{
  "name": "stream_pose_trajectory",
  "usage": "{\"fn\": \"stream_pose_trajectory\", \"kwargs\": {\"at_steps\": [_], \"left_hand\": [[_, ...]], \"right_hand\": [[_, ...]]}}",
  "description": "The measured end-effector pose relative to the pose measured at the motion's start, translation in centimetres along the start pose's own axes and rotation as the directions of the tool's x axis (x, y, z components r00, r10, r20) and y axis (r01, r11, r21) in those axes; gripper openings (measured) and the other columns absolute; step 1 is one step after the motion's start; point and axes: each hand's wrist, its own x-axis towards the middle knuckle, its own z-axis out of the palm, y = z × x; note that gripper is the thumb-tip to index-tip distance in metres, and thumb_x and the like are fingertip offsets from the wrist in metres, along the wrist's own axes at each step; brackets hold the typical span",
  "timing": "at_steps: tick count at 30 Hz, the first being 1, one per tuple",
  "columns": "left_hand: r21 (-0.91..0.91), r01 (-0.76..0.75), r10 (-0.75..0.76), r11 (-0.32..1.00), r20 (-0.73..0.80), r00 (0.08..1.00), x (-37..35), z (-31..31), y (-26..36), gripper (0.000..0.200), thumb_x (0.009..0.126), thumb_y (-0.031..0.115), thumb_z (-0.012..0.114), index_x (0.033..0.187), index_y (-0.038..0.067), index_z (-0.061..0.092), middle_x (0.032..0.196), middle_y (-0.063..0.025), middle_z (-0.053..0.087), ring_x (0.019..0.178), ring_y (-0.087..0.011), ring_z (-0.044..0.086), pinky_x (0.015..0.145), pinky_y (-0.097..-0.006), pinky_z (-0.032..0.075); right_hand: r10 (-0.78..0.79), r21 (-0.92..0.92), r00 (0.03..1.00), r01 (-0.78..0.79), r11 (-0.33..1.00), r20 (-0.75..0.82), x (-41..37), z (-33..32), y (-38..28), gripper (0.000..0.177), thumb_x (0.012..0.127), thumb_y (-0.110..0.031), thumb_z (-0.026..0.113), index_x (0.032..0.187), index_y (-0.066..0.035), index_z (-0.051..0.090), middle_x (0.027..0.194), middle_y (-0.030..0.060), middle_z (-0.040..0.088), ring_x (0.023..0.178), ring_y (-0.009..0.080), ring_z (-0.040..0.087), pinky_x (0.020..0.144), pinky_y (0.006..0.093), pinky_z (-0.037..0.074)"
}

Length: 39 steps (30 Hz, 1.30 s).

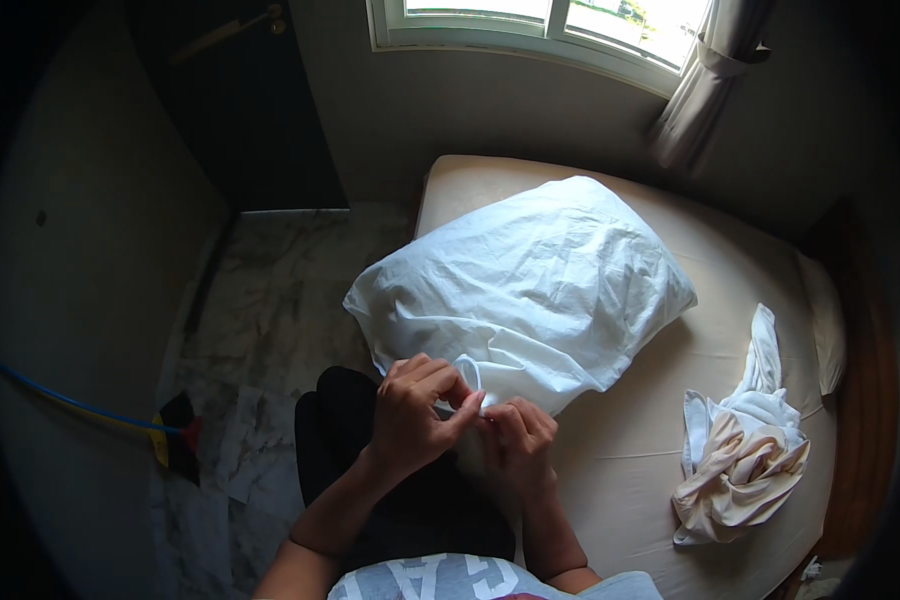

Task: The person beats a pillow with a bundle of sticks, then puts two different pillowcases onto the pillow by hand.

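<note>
Findings, left to right, as I read the head view from my station.

1. The marble floor [270, 300] lies at the left, beside the bed. Nothing there bears on the work.
2. The left hand [415, 410] is clenched, fingers curled. Its thumb and forefinger pinch white cloth at the pillowcase hem [467, 372], where a small fold stands up between the two hands.
3. The pillow [530, 280] lies on the bed, slanting away from the person. Its near end sits at the bed edge, touching both hands. The case is creased all over but looks filled to the far corners.
4. The right hand [520, 440] is closed on the same hem, knuckles up, touching the left hand. Its fingertips are hidden, so I cannot tell how much cloth it has.
5. The bed [660, 400] bears the pillow. A heap of cloth [740, 460] lies well apart at the right.

Assessment: I judge the hem is being worked at one spot. To do it well, hold both layers flat in each pinch. Work along the edge in short grips and let the bed carry the pillow's weight rather than lifting it.
</note>
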Motion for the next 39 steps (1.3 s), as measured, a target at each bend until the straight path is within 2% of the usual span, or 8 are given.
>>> {"fn": "stream_pose_trajectory", "kwargs": {"at_steps": [7,14,19,22,27,31,35,39], "left_hand": [[0.011,0.086,-0.085,0.996,-0.071,0.994,-0.2,-0.2,-2.0,0.02,0.068,0.012,0.069,0.058,0.004,0.054,0.056,-0.0043,0.052,0.056,-0.0178,0.05,0.06,-0.0298,0.038],[-0.003,0.223,-0.221,0.975,-0.12,0.968,-1.1,-0.4,-4.9,0.019,0.07,0.015,0.068,0.06,0.004,0.057,0.057,-0.0045,0.054,0.057,-0.0176,0.052,0.063,-0.0305,0.04],[-0.24,0.335,-0.368,0.911,-0.106,0.924,-2.2,-0.4,-5.6,0.018,0.072,0.01,0.067,0.063,-0.001,0.057,0.06,-0.0058,0.054,0.058,-0.0104,0.05,0.057,-0.0239,0.038],[-0.251,0.33,-0.351,0.91,-0.041,0.936,-2.3,-0.5,-4.4,0.02,0.071,0.014,0.069,0.061,0.002,0.057,0.059,-0.007,0.055,0.057,-0.0186,0.052,0.06,-0.0299,0.04],[-0.125,0.187,-0.185,0.974,0.027,0.982,-2.0,-0.7,-3.6,0.022,0.07,0.016,0.069,0.059,0.003,0.056,0.057,-0.0062,0.054,0.057,-0.0212,0.052,0.064,-0.0318,0.038],[-0.118,0.209,-0.207,0.971,0.033,0.978,-2.6,-0.3,-3.5,0.022,0.07,0.017,0.069,0.059,0.003,0.056,0.056,-0.0063,0.053,0.056,-0.021,0.052,0.06,-0.0313,0.039],[-0.044,0.306,-0.302,0.951,0.068,0.951,-2.7,-0.2,-4.6,0.024,0.071,0.018,0.068,0.059,0.003,0.055,0.055,-0.0061,0.053,0.055,-0.0208,0.051,0.058,-0.0309,0.039],[0.049,0.31,-0.308,0.95,-0.033,0.951,-3.0,-0.2,-6.8,0.023,0.075,0.018,0.066,0.063,0.003,0.054,0.059,-0.0074,0.053,0.058,-0.0222,0.051,0.057,-0.0324,0.04]], "right_hand": [[-0.105,-0.056,0.994,0.106,0.993,0.017,-0.2,-0.8,0.8,0.014,0.073,-0.013,0.064,0.071,-0.007,0.051,0.062,0.0048,0.048,0.054,0.0208,0.052,0.05,0.0324,0.04],[-0.071,-0.022,0.942,0.083,0.996,0.327,-1.9,-3.5,2.1,0.016,0.073,-0.012,0.063,0.069,-0.007,0.049,0.061,0.0046,0.046,0.053,0.0209,0.051,0.049,0.0323,0.04],[0.005,0.016,0.885,-0.014,1.0,0.466,-4.1,-3.8,2.9,0.019,0.074,-0.015,0.064,0.068,-0.006,0.049,0.061,0.0059,0.048,0.051,0.0237,0.049,0.049,0.0331,0.04],[0.105,0.148,0.951,-0.153,0.977,0.292,-3.5,-3.0,0.4,0.023,0.074,-0.017,0.065,0.065,-0.005,0.049,0.058,0.0061,0.048,0.049,0.0249,0.05,0.048,0.0337,0.039],[0.179,0.031,0.98,-0.182,0.983,0.083,1.1,-1.5,-1.8,0.03,0.074,-0.027,0.067,0.066,-0.006,0.049,0.06,0.006,0.051,0.052,0.0238,0.053,0.048,0.0332,0.041],[0.148,-0.18,0.897,-0.078,0.981,0.417,1.7,0.6,-0.9,0.027,0.081,-0.033,0.057,0.076,-0.008,0.051,0.068,0.0065,0.057,0.063,0.024,0.06,0.054,0.0358,0.045],[0.161,-0.123,0.811,-0.11,0.986,0.563,1.2,0.3,-0.1,0.024,0.087,-0.03,0.049,0.077,-0.008,0.049,0.07,0.0084,0.059,0.066,0.0267,0.06,0.055,0.0378,0.045],[0.245,-0.167,0.759,-0.18,0.969,0.604,0.6,-0.4,-0.1,0.026,0.086,-0.031,0.05,0.076,-0.007,0.049,0.067,0.0094,0.058,0.066,0.0283,0.059,0.056,0.0387,0.045]]}}
